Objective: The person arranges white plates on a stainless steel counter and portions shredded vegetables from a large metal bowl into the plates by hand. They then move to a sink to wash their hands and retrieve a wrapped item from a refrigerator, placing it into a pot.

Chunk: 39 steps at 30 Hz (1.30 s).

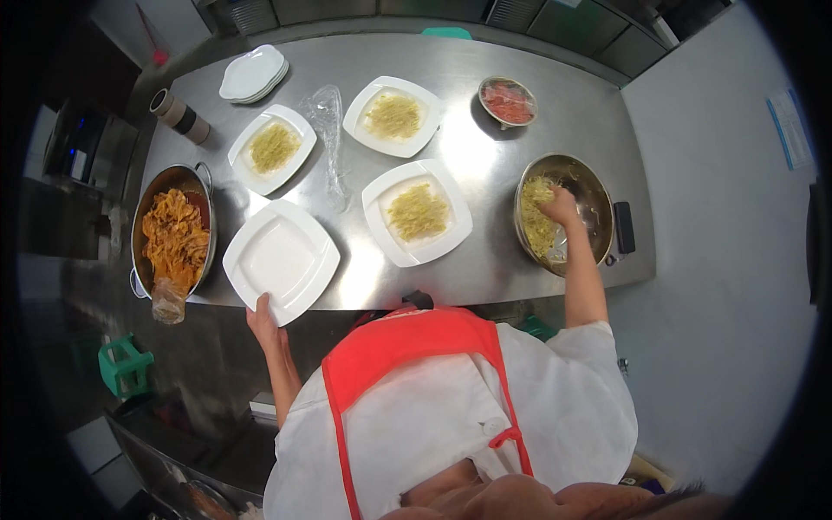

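My left hand (261, 320) grips the near rim of a square white plate (281, 250) with nothing on it. The plate's near corner juts past the front edge of the table. Over on the right, my right hand (560, 207) reaches into a steel bowl (601, 227), its fingers curled into pale yellow bean sprouts (538, 224). The fingertips are partly hidden among the sprouts. Flat mounds of sprouts lie on three more white plates: a near one (417, 257), a far one (393, 148) and a left one (239, 159).
A steel pot (211, 244) of orange-sauced shreds stands left, beyond the held plate. Crumpled plastic wrap (333, 153) lies between the plates. Stacked plates (252, 73), a tumbler (181, 117), a wrapped bowl of reddish food (508, 103) and a dark phone-like object (624, 227) share the steel table (455, 62).
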{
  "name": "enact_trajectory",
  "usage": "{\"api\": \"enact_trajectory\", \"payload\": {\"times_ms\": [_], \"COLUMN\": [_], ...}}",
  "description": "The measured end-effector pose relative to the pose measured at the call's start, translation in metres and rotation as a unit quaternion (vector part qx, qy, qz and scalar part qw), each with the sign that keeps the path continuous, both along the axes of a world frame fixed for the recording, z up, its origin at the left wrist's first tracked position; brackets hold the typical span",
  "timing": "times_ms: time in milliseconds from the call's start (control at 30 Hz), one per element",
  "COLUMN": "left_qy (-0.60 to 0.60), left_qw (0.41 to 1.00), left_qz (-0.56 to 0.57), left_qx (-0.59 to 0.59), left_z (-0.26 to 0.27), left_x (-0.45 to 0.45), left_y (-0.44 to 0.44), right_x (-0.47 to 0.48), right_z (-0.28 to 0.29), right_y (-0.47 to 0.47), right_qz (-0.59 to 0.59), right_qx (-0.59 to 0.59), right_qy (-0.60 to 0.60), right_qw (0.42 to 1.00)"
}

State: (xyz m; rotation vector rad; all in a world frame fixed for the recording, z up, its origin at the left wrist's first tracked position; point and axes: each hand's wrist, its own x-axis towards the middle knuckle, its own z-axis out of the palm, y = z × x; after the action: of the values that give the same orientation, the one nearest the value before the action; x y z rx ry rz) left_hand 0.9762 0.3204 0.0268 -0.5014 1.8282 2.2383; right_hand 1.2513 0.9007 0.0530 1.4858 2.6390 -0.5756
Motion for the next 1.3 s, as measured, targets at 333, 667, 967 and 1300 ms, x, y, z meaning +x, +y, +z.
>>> {"api": "enact_trajectory", "payload": {"times_ms": [333,667,967,1300], "left_qy": [0.029,-0.025,-0.049,-0.064], "left_qw": [0.991,0.972,0.949,0.91], "left_qz": [-0.117,-0.22,-0.302,-0.4], "left_qx": [0.063,0.078,0.08,0.085], "left_z": [0.05,0.059,0.055,0.048], "left_x": [0.025,0.069,0.084,0.064], "left_y": [0.074,0.149,0.188,0.216], "right_x": [0.044,0.032,0.011,0.04], "right_z": [0.043,0.046,0.02,0.073], "right_y": [-0.006,-0.008,-0.028,-0.023], "right_qz": [0.046,0.042,0.009,-0.012], "right_qx": [0.037,0.057,0.101,0.063], "right_qy": [-0.04,0.025,-0.065,0.137], "right_qw": [0.997,0.997,0.993,0.989]}}
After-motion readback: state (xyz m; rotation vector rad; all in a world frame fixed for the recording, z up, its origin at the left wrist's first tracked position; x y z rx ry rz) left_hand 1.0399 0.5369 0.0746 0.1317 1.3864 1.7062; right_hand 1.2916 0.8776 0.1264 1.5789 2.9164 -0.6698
